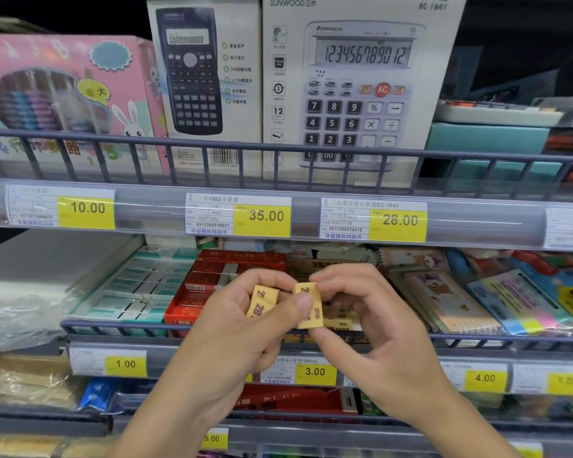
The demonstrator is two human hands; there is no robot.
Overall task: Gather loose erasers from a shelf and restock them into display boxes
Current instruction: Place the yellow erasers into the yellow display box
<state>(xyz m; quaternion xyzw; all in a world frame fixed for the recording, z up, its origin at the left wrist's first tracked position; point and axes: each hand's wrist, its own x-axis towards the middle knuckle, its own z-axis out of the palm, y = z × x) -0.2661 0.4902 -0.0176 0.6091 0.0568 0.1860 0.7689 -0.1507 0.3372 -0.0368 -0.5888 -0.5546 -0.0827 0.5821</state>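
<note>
Holding two yellow erasers [308, 304], left hand [245, 328] one; right hand [361, 312] one

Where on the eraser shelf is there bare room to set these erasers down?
Hardly any. The teal eraser box, red eraser box and notebooks sit packed edge to edge behind the wire rail. The only gap shows behind the hands, left hand and right hand, in the tan 2B box, whose floor is mostly hidden.

The white calculator carton [361, 77] reads "SUNWOOD" and "EC-1841". Yellow shelf price tags [398, 221] read 10.00, 35.00, 28.00, 1.00, 3.00, 4.00. The tan wrapped erasers [262, 302] show "2B".
</note>
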